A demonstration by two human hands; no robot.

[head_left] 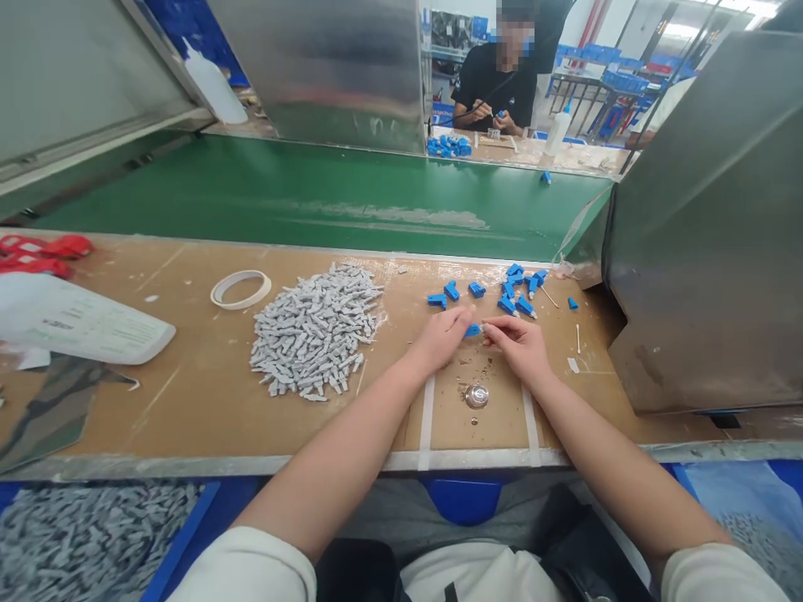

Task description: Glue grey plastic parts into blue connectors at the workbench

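Observation:
My left hand (444, 334) is closed on a small blue plastic part (473, 330), most of it hidden by the fingers. At the right end of that part, my right hand (518, 341) pinches with thumb and forefinger; what lies between its fingertips is too small to make out. Just beyond the hands lie several more blue plastic parts (507, 288), some with pale tips. A small round metal dish (476, 395) with liquid sits on the cardboard below the hands. Left of my left hand is a large heap of small grey plastic pieces (314, 334).
A tape roll (241, 289), a white printed bag (81, 318) and red items (47, 251) lie on the left. Cotton swabs (578, 339) lie on the right. A green conveyor belt (301, 192) runs behind, with a co-worker (495, 88) beyond. Metal panels (715, 234) flank the bench.

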